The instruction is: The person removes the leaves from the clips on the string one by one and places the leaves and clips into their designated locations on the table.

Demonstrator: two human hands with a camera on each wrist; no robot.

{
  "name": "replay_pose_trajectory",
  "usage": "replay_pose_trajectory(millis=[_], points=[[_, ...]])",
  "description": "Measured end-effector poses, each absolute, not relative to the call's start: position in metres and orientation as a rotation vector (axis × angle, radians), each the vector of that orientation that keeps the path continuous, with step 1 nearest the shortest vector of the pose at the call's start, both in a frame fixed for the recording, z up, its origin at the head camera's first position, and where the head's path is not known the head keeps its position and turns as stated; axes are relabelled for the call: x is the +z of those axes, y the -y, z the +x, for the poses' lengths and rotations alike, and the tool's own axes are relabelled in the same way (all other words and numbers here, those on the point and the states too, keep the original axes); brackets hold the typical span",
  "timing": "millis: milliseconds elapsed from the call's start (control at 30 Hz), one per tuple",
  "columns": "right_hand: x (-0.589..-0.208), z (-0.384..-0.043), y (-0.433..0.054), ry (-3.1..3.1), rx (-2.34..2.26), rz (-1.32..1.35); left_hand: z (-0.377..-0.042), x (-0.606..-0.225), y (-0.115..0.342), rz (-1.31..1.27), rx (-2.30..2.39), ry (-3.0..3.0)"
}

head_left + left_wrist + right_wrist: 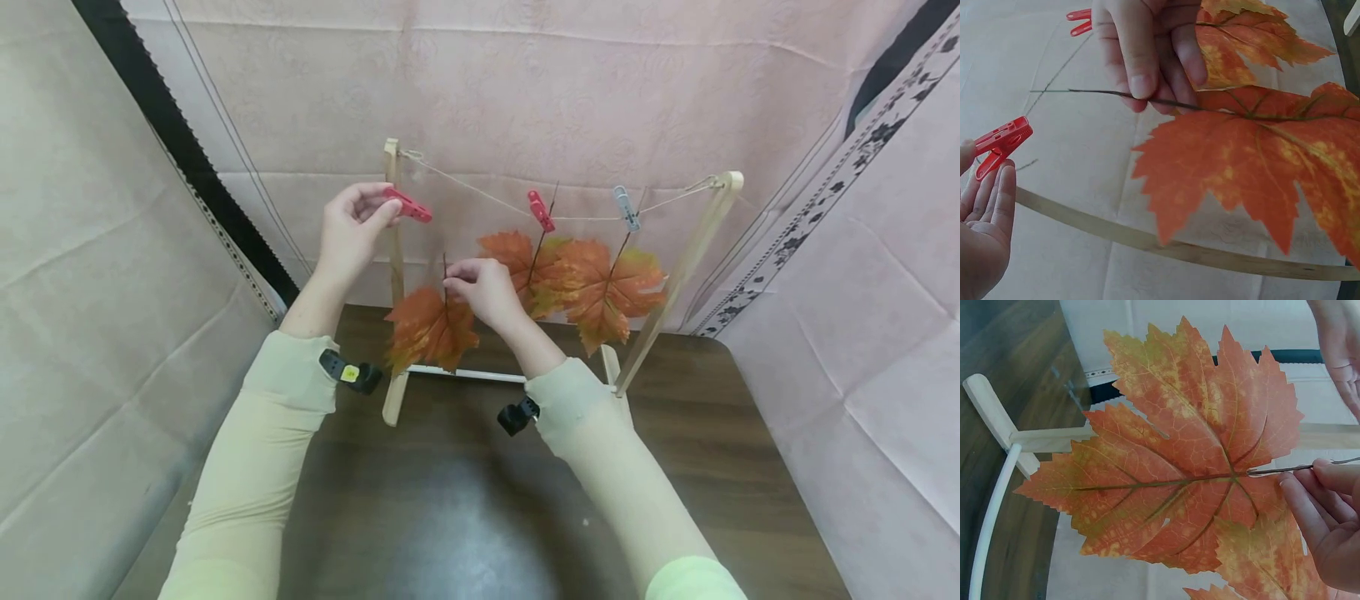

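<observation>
My left hand (354, 223) pinches a red clothespin (408, 205) between thumb and fingers, beside the left post of a wooden frame. In the left wrist view the clothespin (1005, 145) overlaps the string near its jaws. My right hand (487, 290) pinches the thin dark stem of an orange artificial maple leaf (432, 329), which hangs below the fingers; the right wrist view shows this leaf (1172, 475) spread flat. Further right, a red clothespin (540, 211) and a light blue clothespin (626, 208) hold two more leaves by their stems on the string (472, 190).
The string runs between the left post (397, 258) and the right post (678, 283). A white bar (480, 375) joins the feet of the frame, which stands on a dark wooden table (420, 500). Pale cloth (480, 83) hangs behind and at both sides.
</observation>
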State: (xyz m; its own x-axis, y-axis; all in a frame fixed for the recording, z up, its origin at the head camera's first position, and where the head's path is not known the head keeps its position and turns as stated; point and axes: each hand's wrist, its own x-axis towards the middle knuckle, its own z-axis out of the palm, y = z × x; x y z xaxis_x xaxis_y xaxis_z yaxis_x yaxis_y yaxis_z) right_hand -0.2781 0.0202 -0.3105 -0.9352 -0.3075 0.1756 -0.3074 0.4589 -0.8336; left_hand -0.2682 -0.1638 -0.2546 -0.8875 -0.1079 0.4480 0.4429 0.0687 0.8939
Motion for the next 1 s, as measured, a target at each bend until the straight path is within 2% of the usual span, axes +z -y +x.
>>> replay_pose_trajectory(millis=[267, 1000], points=[[-0.316, -0.27, -0.025, -2.626, -1.513, -0.634, -0.265, -0.27, 0.172, -0.258, -1.96, 1.947], [-0.334, -0.262, -0.059, -2.54, -1.452, -0.608, -0.247, -0.331, 0.199, -0.091, -1.959, 2.05]])
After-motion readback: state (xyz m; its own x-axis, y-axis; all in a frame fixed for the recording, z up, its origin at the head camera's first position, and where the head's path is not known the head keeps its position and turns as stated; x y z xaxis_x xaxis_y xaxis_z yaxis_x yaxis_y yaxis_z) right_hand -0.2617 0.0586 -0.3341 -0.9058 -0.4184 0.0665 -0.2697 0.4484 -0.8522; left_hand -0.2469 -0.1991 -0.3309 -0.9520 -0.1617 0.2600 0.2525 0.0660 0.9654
